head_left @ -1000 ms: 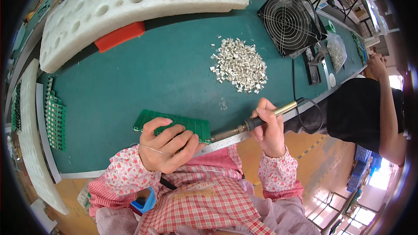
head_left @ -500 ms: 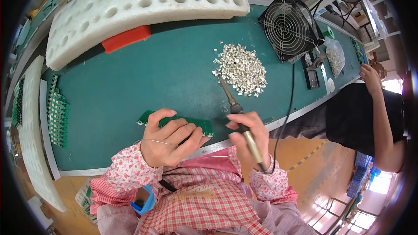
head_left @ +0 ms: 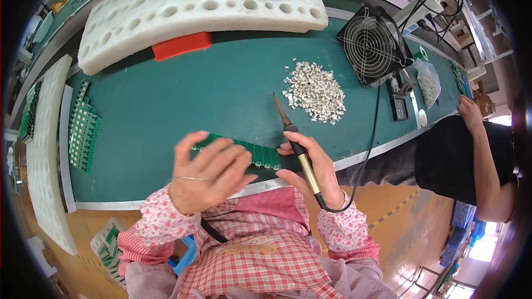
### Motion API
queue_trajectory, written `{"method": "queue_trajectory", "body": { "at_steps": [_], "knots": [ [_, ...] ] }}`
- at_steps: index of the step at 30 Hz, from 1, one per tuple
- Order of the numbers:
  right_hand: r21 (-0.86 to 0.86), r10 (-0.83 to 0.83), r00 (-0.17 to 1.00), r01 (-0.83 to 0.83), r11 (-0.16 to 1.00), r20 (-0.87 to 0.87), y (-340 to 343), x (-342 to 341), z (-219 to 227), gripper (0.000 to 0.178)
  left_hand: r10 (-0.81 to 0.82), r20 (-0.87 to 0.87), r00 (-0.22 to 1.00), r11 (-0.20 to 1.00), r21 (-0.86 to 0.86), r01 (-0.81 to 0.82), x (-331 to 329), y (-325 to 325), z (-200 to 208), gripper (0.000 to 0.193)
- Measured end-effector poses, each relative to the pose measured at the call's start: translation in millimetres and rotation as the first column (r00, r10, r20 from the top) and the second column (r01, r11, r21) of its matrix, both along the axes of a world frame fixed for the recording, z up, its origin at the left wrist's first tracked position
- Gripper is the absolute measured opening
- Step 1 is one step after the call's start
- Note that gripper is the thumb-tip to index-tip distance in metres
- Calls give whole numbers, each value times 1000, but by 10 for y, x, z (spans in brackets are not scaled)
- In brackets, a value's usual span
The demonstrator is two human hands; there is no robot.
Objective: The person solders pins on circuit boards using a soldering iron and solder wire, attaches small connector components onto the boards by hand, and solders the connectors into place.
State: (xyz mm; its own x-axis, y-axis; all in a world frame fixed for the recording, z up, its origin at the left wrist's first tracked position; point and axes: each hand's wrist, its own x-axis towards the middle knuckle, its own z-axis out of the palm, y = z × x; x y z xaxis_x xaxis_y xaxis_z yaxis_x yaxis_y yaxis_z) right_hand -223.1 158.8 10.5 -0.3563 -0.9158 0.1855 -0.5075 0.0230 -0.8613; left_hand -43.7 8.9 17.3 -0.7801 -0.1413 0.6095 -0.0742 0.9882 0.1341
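A long green circuit board (head_left: 260, 154) lies at the near edge of the green bench, partly hidden under my left hand (head_left: 208, 174). That hand is open, its fingers stretched loosely over the board and its thumb near the left end. Across its back runs a thin silvery strand. My right hand (head_left: 316, 169) is closed round a soldering iron (head_left: 305, 169) with a gold and black handle, its tip pointing up and away. Thumb and fingertips of the same hand are at the board's right end. Beyond the iron sits a pile of small silvery parts (head_left: 316, 91).
A fan (head_left: 370, 41) stands at the back right, near a soldering iron stand (head_left: 407, 83) and a bag of parts (head_left: 426, 83). White foam blocks (head_left: 188, 8) line the back and left. A red block (head_left: 182, 46) and stacked boards (head_left: 85, 133) lie on the bench. Another person's arm (head_left: 482, 149) is at right.
The iron's tip has moved away from the pile's edge to the left. My right hand has come to the board's right end. My left fingers have straightened, and the view has shifted slightly.
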Motion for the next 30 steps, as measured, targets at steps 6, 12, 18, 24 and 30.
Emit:
{"method": "queue_trajectory", "body": {
  "at_steps": [6,12,18,24,30],
  "knots": [
    [-11,21,1000,-21,1000,-12,9,-25,-21,68,124,175,977,906,381,-183,373,-389,164,51],
    [-22,68,997,-69,997,-46,12,-28,-22,70,87,184,979,819,547,-176,446,-466,-88,34],
    [-41,153,972,-163,986,-180,28,-120,-71,74,115,154,981,871,460,-174,516,-353,-149,27],
    [-64,260,922,-289,955,-287,32,-215,-92,72,53,184,981,995,69,-67,630,-171,-185,34],
    [-28,308,890,-337,941,-336,53,-301,-78,72,24,239,971,998,-58,-10,636,-16,-107,25]
  ]
}}
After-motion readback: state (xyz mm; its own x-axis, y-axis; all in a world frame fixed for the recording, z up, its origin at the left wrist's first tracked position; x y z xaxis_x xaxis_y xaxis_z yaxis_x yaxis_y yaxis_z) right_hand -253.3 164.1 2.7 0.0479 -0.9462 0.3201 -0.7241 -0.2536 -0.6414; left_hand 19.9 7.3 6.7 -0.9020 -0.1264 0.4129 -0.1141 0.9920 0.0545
